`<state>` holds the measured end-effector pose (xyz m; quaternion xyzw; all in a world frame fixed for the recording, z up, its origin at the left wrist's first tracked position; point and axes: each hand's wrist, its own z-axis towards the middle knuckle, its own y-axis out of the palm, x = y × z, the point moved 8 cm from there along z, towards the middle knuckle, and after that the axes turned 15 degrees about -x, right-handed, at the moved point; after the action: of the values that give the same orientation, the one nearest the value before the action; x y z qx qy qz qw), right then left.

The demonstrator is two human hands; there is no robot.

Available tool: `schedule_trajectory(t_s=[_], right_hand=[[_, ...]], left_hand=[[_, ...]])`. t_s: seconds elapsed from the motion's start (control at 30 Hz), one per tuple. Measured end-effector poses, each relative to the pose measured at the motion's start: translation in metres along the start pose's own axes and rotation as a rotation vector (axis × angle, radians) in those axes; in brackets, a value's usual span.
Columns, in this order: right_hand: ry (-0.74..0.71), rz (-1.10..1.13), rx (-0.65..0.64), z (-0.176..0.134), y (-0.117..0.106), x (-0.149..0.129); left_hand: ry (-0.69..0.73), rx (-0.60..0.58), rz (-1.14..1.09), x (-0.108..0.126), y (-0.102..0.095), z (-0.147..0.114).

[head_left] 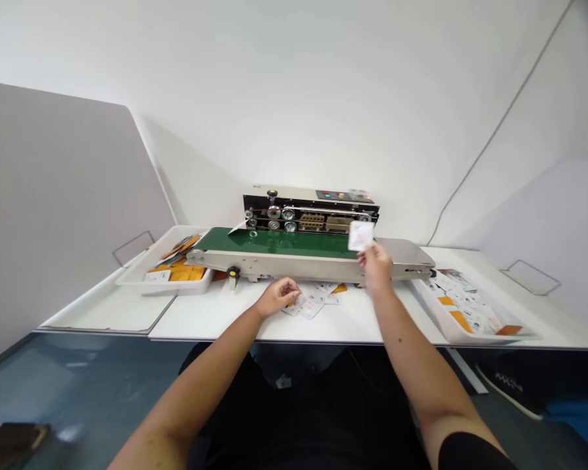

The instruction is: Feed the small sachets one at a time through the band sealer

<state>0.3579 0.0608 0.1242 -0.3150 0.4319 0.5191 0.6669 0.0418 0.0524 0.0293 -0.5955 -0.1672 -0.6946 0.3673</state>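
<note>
Between the thumb and fingers of my right hand [378, 266] a small white square packet [360, 235] with faint print is held up, in front of the right part of the band sealer's green belt [284, 242]. My left hand [277, 297] rests low over the table, its fingers curled together beside a small pile of white packets [311, 305]. Whatever those fingers pinch is hidden. An orange packet [340, 288] lies at the back of the pile. On the belt's left part, another packet [238, 226] leans near the sealer's rollers.
The band sealer [311, 213] stands against the wall, its rollers and heating blocks exposed. A white tray [208, 282] of orange and silver packets sits left. Another tray [451, 329] of white and orange packets sits right. A shoe [509, 388] shows on the floor at right.
</note>
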Motion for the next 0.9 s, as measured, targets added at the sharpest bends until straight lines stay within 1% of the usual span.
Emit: schedule_trajectory(t_s=[0.07, 0.1, 0.13, 0.17, 0.2, 0.23, 0.27, 0.33, 0.4, 0.47, 0.57, 0.6, 0.67, 0.7, 0.73, 0.77, 0.8, 0.83, 0.9], right_hand=[[-0.037, -0.063, 0.238, 0.032, -0.054, -0.013], [-0.017, -0.092, 0.317, 0.046, -0.075, -0.015], [0.038, -0.101, 0.362, 0.058, -0.090, -0.013], [0.114, -0.096, 0.372, 0.068, -0.100, -0.007], [0.200, -0.077, 0.351, 0.077, -0.103, 0.001], [0.281, -0.052, 0.313, 0.083, -0.101, 0.009], [0.345, -0.028, 0.267, 0.088, -0.096, 0.016], [0.410, -0.001, 0.187, 0.094, -0.081, 0.025], [0.427, 0.001, 0.136, 0.099, -0.067, 0.029], [0.430, -0.013, 0.101, 0.102, -0.058, 0.028], [0.395, -0.066, 0.118, 0.097, -0.058, 0.019], [0.358, -0.100, 0.150, 0.091, -0.060, 0.012], [0.196, -0.238, 0.236, 0.070, -0.060, -0.009], [0.085, -0.330, 0.258, 0.054, -0.054, -0.021], [-0.030, -0.427, 0.245, 0.037, -0.043, -0.032], [-0.131, -0.513, 0.188, 0.017, -0.026, -0.039], [-0.188, -0.562, 0.076, -0.003, -0.004, -0.038], [-0.211, -0.590, -0.075, -0.024, 0.019, -0.032], [-0.216, -0.640, -0.385, -0.068, 0.066, -0.011]], left_hand=[[-0.004, -0.008, 0.041, 0.000, -0.001, 0.000], [-0.008, -0.012, 0.057, 0.000, -0.001, 0.000], [-0.010, -0.014, 0.071, 0.000, -0.001, 0.000], [-0.010, -0.013, 0.085, -0.001, -0.001, 0.000], [-0.009, -0.012, 0.097, -0.001, -0.002, 0.000], [-0.007, -0.010, 0.106, -0.001, -0.002, 0.000], [-0.006, -0.009, 0.112, -0.001, -0.002, 0.000], [-0.008, -0.007, 0.121, -0.002, -0.003, 0.000], [-0.010, -0.004, 0.132, -0.002, -0.004, -0.001], [-0.019, -0.003, 0.156, -0.002, -0.004, -0.002], [-0.031, 0.005, 0.259, 0.002, -0.006, -0.003], [-0.023, 0.010, 0.329, 0.005, -0.006, -0.003], [0.014, 0.001, 0.509, 0.015, -0.004, -0.002], [0.037, -0.019, 0.596, 0.019, -0.001, -0.001], [0.056, -0.045, 0.664, 0.022, 0.003, 0.000], [0.069, -0.075, 0.707, 0.024, 0.006, 0.001], [0.074, -0.103, 0.727, 0.025, 0.009, 0.002], [0.073, -0.125, 0.732, 0.025, 0.011, 0.003], [0.060, -0.147, 0.732, 0.023, 0.014, 0.004]])
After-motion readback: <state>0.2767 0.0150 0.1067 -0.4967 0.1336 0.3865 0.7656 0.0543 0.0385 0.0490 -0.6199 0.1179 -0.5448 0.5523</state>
